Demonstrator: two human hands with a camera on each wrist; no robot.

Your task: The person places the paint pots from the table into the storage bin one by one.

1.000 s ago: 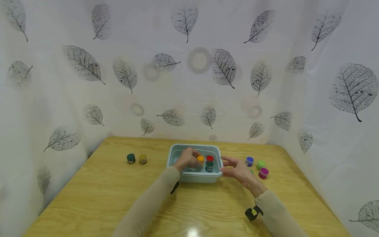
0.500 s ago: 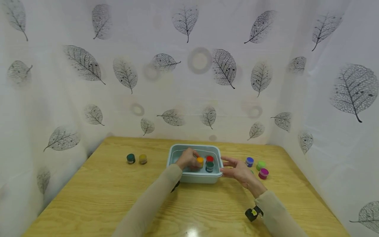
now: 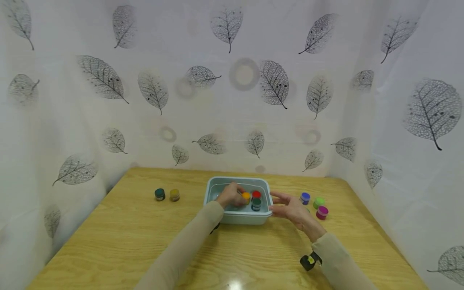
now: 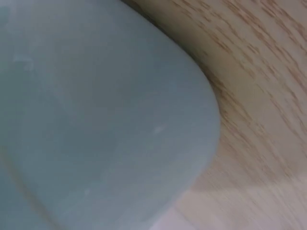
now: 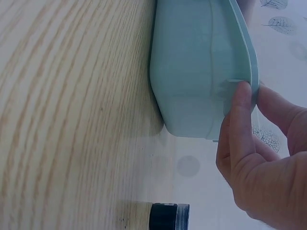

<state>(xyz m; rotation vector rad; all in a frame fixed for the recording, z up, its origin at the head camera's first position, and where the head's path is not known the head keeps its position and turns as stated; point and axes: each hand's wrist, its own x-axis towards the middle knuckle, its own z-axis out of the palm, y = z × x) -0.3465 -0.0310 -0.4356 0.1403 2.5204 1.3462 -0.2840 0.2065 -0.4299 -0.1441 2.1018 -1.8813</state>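
In the head view my left hand (image 3: 231,195) reaches into a pale blue-green plastic tub (image 3: 243,218). Its fingers grip a small paint jar with an orange lid (image 3: 246,196) low inside the tub. Close to that jar stand a red-lidded jar (image 3: 256,195) and a dark green jar (image 3: 256,204). At the tub's right end, my right hand (image 3: 293,209) pinches the rim between thumb and fingers, plain in the right wrist view, where the tub wall (image 5: 196,72) fills the top. The left wrist view shows only the tub's outside (image 4: 105,105) against the wood.
On the table's left are a dark green jar (image 3: 160,194) and a yellow-lidded jar (image 3: 175,195). Right of the tub sit blue (image 3: 305,198), light green (image 3: 319,202) and magenta (image 3: 322,212) jars, another partly behind my right hand. A leaf-print curtain (image 3: 232,112) hangs behind.
The orange-lidded jar has come down slightly inside the tub with my left hand, which shifted a little to the right. My right hand stays at the rim.
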